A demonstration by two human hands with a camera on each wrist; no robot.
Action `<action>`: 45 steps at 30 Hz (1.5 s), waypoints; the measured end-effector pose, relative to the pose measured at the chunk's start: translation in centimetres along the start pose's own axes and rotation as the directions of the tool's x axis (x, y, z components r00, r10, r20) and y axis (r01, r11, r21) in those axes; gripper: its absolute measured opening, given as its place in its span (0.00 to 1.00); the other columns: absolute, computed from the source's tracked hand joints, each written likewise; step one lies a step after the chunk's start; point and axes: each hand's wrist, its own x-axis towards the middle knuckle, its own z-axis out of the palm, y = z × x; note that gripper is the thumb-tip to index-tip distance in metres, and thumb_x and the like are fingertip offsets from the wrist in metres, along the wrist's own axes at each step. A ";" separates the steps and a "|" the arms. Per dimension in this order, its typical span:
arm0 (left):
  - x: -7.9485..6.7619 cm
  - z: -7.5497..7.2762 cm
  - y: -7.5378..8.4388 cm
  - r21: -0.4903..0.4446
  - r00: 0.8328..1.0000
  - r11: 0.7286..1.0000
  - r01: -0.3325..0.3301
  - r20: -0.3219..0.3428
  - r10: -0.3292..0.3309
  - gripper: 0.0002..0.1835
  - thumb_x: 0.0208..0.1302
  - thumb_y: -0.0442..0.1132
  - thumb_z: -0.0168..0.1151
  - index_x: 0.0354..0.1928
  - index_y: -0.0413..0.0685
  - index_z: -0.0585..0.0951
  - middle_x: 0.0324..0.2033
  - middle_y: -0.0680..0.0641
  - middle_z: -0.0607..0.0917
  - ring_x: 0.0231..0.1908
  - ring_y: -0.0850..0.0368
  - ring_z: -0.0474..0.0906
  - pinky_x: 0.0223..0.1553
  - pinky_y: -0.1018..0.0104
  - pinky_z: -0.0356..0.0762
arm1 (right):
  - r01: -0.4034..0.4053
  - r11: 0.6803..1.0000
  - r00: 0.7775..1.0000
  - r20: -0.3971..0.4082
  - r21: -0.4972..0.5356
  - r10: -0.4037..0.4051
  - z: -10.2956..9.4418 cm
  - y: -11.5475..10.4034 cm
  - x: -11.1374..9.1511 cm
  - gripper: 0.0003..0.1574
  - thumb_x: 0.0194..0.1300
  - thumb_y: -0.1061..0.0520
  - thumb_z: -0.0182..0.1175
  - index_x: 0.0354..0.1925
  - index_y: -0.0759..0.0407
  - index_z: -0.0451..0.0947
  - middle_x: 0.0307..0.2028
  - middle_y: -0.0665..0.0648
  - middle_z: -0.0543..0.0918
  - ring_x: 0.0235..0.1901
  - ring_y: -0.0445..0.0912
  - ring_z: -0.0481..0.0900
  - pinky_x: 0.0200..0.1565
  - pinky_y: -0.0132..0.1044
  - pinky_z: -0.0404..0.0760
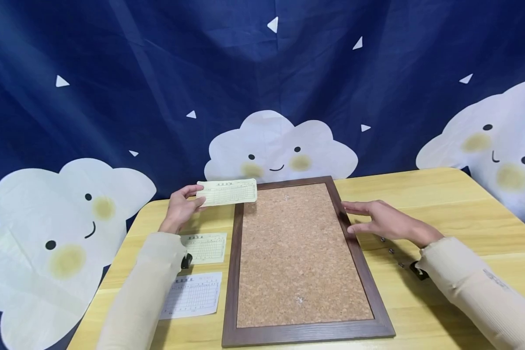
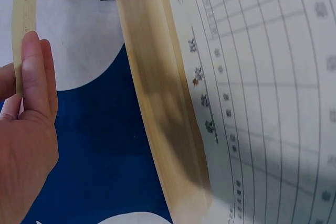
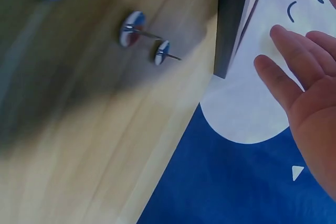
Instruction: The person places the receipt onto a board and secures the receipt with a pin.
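Note:
My left hand (image 1: pixel 182 208) pinches a pale yellow printed slip (image 1: pixel 227 192) by its left end, raised near the top left corner of the cork board (image 1: pixel 304 253). In the left wrist view the slip (image 2: pixel 25 14) appears edge-on between thumb and fingers. The board lies flat in a dark brown frame (image 1: pixel 306 333). My right hand (image 1: pixel 382 221) is beside the frame's right side, its fingers extended and holding nothing. Thumbtacks (image 3: pixel 132 28) lie on the table near it, pins showing in the right wrist view.
Left of the board, a second yellowish slip (image 1: pixel 205 247) and a white printed slip (image 1: pixel 194 295) lie on the wooden table (image 1: pixel 420 194). Behind the table hangs a dark blue curtain (image 1: pixel 157 73) with cloud faces.

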 end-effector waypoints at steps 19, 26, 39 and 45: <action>0.0 2.1 0.6 -0.047 1.000 0.999 -0.017 0.003 0.017 0.22 0.65 0.21 0.58 0.61 0.27 0.74 0.54 0.30 0.75 0.31 0.66 0.81 0.43 0.62 0.83 | -0.020 0.982 0.991 -0.123 0.187 0.043 0.2 0.4 3.3 0.32 0.69 0.58 0.64 0.65 0.73 0.70 0.59 0.71 0.77 0.57 0.60 0.78 0.56 0.49 0.77; -0.1 2.6 1.0 -0.052 1.000 0.999 -0.007 0.007 0.008 0.23 0.66 0.22 0.59 0.63 0.29 0.73 0.56 0.31 0.74 0.32 0.65 0.81 0.43 0.62 0.83 | -0.027 0.973 0.988 -0.143 0.229 0.061 0.6 0.4 4.4 0.32 0.69 0.59 0.65 0.65 0.73 0.70 0.56 0.71 0.79 0.56 0.60 0.80 0.54 0.48 0.78; 0.1 3.9 1.3 -0.053 1.000 0.999 0.004 0.009 -0.004 0.22 0.66 0.22 0.59 0.62 0.30 0.75 0.57 0.32 0.74 0.30 0.66 0.81 0.45 0.59 0.83 | -0.029 0.958 0.984 -0.160 0.286 0.078 0.4 -0.1 6.6 0.29 0.71 0.58 0.62 0.66 0.70 0.71 0.57 0.70 0.80 0.56 0.60 0.79 0.53 0.38 0.80; 0.2 4.5 1.4 -0.078 1.000 0.997 -0.005 0.011 0.006 0.22 0.65 0.21 0.58 0.61 0.29 0.75 0.56 0.33 0.74 0.29 0.66 0.81 0.48 0.55 0.82 | -0.038 0.944 0.985 -0.148 0.327 0.090 0.4 -0.4 7.4 0.28 0.72 0.59 0.60 0.65 0.70 0.72 0.57 0.71 0.79 0.55 0.59 0.80 0.53 0.42 0.81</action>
